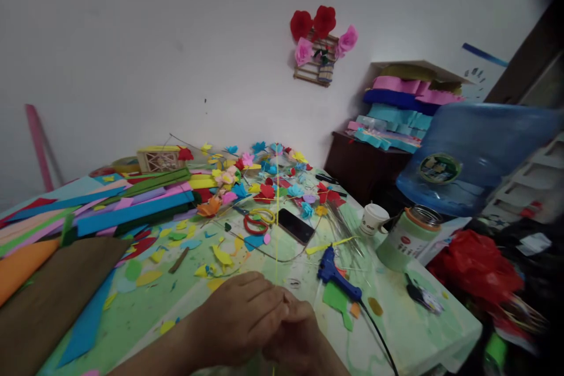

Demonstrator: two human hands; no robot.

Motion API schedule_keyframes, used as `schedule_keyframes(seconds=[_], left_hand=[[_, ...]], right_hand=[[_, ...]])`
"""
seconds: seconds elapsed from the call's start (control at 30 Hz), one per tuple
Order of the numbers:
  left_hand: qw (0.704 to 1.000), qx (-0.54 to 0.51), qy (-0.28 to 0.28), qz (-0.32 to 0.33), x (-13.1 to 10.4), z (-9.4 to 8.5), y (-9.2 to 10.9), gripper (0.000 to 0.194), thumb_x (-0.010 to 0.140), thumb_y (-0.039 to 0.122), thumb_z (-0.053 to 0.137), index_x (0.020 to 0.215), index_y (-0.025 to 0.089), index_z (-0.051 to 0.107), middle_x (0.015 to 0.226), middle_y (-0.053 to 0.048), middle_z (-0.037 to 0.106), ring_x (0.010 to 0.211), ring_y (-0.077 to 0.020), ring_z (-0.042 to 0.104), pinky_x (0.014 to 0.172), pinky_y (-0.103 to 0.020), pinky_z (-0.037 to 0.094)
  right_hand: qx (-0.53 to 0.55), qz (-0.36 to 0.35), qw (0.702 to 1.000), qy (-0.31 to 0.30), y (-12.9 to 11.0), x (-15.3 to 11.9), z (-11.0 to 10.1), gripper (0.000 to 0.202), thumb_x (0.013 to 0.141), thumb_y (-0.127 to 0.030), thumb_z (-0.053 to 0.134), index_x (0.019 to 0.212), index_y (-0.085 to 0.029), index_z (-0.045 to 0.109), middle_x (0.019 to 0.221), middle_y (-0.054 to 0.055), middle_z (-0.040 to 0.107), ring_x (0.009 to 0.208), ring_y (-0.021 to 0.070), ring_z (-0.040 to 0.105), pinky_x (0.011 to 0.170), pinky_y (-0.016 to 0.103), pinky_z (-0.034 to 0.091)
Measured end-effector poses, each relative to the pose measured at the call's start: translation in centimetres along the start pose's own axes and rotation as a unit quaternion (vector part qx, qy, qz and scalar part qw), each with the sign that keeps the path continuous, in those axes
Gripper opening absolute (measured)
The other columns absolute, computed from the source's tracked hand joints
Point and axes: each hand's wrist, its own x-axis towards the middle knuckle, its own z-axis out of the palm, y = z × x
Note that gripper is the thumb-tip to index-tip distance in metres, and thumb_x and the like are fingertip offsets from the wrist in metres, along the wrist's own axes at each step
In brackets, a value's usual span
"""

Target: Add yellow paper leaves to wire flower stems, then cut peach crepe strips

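Left hand point(247, 317) and right hand point(304, 335) are closed together round one yellow strand point(277, 229), upright over the near side of the counter point(434, 338). Over-twisting could bend it. The right arm snagging the cord point(372, 322) could drag the glue gun point(338, 275). A knock could spill the lidless flask point(403, 244), near the right edge. Count: one gun, one flask, one phone point(296, 227), one cup point(372, 220); flowers point(265, 192) too crowded.
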Motion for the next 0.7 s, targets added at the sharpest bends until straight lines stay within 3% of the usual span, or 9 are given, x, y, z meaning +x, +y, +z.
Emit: schedule_keyframes(seconds=[0.1,0.2,0.37,0.5,0.6,0.7], left_hand=[[0.999,0.029,0.011,-0.019,-0.4,0.1,-1.1,0.028,0.091,0.013,0.033,0.073,0.016,0.054,0.067,-0.003,0.063,0.059,-0.0145,0.052,0.058,-0.029,0.042],[0.996,0.058,0.024,-0.060,-1.1,-0.4,-2.4,0.023,0.090,0.015,0.035,0.080,0.016,0.055,0.071,-0.004,0.063,0.064,-0.0151,0.055,0.060,-0.028,0.044],[0.976,0.035,0.076,-0.202,-2.1,-1.3,-3.7,0.014,0.088,0.010,0.041,0.091,0.018,0.052,0.089,-0.006,0.065,0.084,-0.0151,0.061,0.073,-0.027,0.049],[0.973,0.021,0.065,-0.220,-2.2,-1.7,-3.6,0.019,0.087,0.008,0.038,0.094,0.018,0.053,0.093,-0.007,0.066,0.090,-0.0157,0.062,0.080,-0.028,0.050],[0.955,0.046,0.033,-0.293,-2.8,-2.8,-5.6,0.016,0.089,0.014,0.041,0.094,0.017,0.056,0.088,-0.006,0.067,0.086,-0.0168,0.063,0.078,-0.029,0.049],[0.891,0.116,-0.011,-0.439,-5.2,-5.5,-10.8,0.020,0.090,0.021,0.044,0.103,0.020,0.058,0.097,-0.006,0.067,0.092,-0.0175,0.061,0.083,-0.029,0.047]], right_hand=[[0.023,-0.027,0.999,0.027,-0.1,0.2,-0.5,0.038,0.063,-0.047,0.071,0.061,-0.019,0.045,0.046,-0.009,0.029,0.039,0.0039,0.021,0.036,0.015,0.019],[0.000,-0.033,0.998,0.054,-0.8,0.2,-1.6,0.032,0.072,-0.045,0.068,0.069,-0.018,0.051,0.043,-0.011,0.025,0.038,0.0033,0.014,0.035,0.015,0.013],[-0.044,-0.032,0.990,0.132,-1.9,-0.1,-2.8,0.029,0.068,-0.038,0.073,0.078,-0.015,0.059,0.045,-0.012,0.022,0.040,0.0028,0.011,0.037,0.015,0.010],[-0.149,-0.021,0.970,0.191,-1.5,0.2,-3.0,0.034,0.065,-0.045,0.072,0.076,-0.016,0.059,0.044,-0.012,0.021,0.039,0.0037,0.012,0.037,0.017,0.011],[-0.355,-0.046,0.906,0.226,-1.2,0.6,-3.5,0.034,0.070,-0.051,0.064,0.075,-0.017,0.061,0.048,-0.006,0.038,0.042,0.0070,0.031,0.039,0.018,0.025],[-0.543,-0.070,0.811,0.205,-0.8,1.3,-5.0,0.032,0.073,-0.050,0.057,0.073,-0.018,0.063,0.070,0.005,0.062,0.067,0.0169,0.056,0.060,0.023,0.043]])
